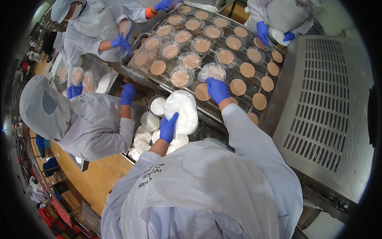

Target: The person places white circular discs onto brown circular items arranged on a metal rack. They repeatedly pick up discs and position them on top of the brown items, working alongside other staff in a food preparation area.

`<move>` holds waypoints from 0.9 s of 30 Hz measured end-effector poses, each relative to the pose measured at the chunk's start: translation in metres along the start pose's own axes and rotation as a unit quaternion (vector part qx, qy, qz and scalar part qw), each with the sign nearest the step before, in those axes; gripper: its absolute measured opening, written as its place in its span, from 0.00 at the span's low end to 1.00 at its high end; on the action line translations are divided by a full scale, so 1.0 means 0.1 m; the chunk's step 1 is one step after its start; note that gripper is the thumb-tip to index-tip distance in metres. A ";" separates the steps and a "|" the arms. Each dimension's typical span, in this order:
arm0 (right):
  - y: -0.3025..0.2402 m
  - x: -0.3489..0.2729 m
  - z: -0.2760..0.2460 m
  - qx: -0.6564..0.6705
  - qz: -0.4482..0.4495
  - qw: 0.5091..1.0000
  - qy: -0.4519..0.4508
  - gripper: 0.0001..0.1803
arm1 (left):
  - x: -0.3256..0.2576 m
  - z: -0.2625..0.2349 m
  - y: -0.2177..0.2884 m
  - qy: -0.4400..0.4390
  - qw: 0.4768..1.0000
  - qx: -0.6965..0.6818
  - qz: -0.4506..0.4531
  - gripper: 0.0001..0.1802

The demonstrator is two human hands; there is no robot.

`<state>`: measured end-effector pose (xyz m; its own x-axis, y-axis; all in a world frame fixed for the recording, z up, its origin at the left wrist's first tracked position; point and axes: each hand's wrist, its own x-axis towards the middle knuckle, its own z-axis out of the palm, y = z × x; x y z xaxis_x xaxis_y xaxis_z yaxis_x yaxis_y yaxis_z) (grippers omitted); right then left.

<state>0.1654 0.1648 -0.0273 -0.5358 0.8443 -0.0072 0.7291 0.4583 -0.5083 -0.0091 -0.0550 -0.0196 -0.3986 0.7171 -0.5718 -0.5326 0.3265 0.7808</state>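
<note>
A white stack of thin round sheets (184,109) is held by the left grip (167,128), with the thumb laid on top, near the edge of the wire belt (253,85). On the belt, flat brown rounds (238,87) are spread out; some are covered with clear sheets, and some are bare. One clear sheet (212,71) lies over a brown round, and its near edge is met by the right grip (217,90). Whether that edge is pinched or only touched cannot be told. For a neat job, the sheet should be laid flat, with its middle over the round, and let go gently so that no folds are made. Only one sheet should be taken at a time, since thin sheets may stick together. The stack should be held level, so that none are dropped.
</note>
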 end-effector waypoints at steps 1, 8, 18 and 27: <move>-0.10 -0.09 0.02 0.007 -0.015 1.000 0.001 0.12 | 0.02 0.00 -0.01 0.006 1.000 0.004 -0.001 0.27; -0.30 -0.10 0.03 0.398 0.060 0.915 0.014 0.12 | 0.22 -0.03 0.01 0.004 1.000 0.019 0.016 0.29; 0.05 1.14 0.44 -0.094 -0.064 0.992 0.046 0.18 | 0.34 0.05 0.12 0.014 1.000 -0.005 0.015 0.27; 0.68 1.33 -0.13 0.226 0.073 0.958 0.159 0.13 | 0.29 -0.17 0.28 0.051 0.998 -0.035 0.003 0.26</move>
<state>0.1495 0.3121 -0.0514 -0.2332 0.9649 0.1204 0.4894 0.2235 -0.8429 -0.0482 -0.0353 -0.0187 -0.4739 0.6516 -0.5923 -0.5788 0.2764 0.7672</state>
